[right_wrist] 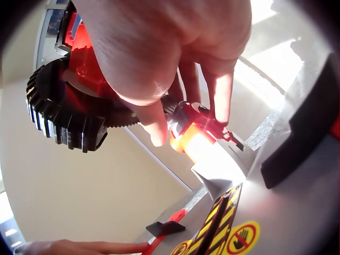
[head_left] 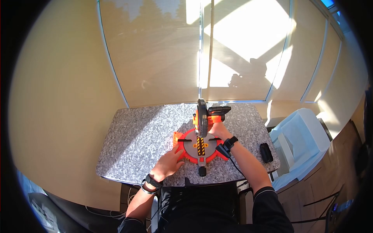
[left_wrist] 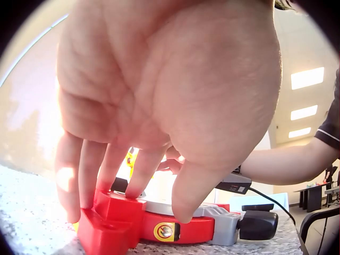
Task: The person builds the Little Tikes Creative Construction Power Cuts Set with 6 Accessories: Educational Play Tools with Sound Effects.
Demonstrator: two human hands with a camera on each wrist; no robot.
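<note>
A toy miter saw stands on the speckled table, with a red base, a grey round plate and striped yellow-black strip. Its orange saw head with a black blade guard is raised. My left hand rests at the base's left side, fingers extended over the red corner block and thumb near the front rim. Behind the plate, my right hand holds the saw at its rear hinge, thumb on one side and fingers on the other. In the head view the saw head partly hides those fingers.
A black case lies near the right edge of the table. A chair with a light blue cover stands to the right. Beyond the table hang window shades. A cable runs from the right wrist camera.
</note>
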